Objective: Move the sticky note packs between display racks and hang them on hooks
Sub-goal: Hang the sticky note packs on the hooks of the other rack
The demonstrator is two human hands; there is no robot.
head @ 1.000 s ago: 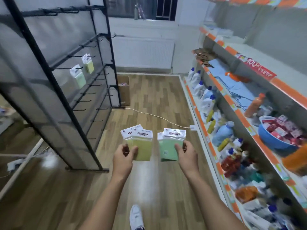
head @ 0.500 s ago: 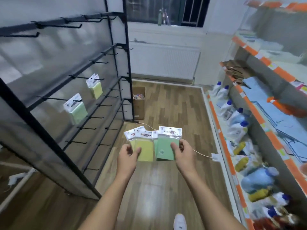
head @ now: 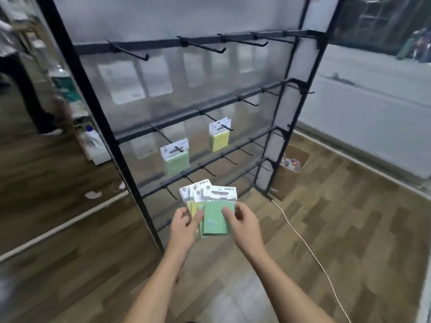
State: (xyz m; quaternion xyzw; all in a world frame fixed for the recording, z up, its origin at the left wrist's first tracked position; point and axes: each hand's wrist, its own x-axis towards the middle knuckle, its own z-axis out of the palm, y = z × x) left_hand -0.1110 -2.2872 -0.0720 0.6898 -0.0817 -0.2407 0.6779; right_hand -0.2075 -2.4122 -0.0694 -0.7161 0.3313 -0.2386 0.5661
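A black display rack [head: 130,180] with rows of hooks stands right in front of me. On its second rail hang a green sticky note pack [head: 176,159] and a yellow sticky note pack [head: 219,138]. My left hand [head: 184,226] and my right hand [head: 243,223] together hold a fanned bunch of sticky note packs [head: 215,215] low before the rack. A green pack is on top, with yellow ones behind. A bare hook [head: 171,194] juts out just above and left of the bunch.
A cardboard box [head: 291,164] sits on the wooden floor behind the rack's right post. A white cable [head: 310,250] runs across the floor to my right. At far left, beyond the rack, a person's legs [head: 25,89] stand near a white bottle [head: 93,141].
My view has swung left to face the rack, and the shelves on the right are out of sight. My hands have come together, merging the two bunches of packs into one.
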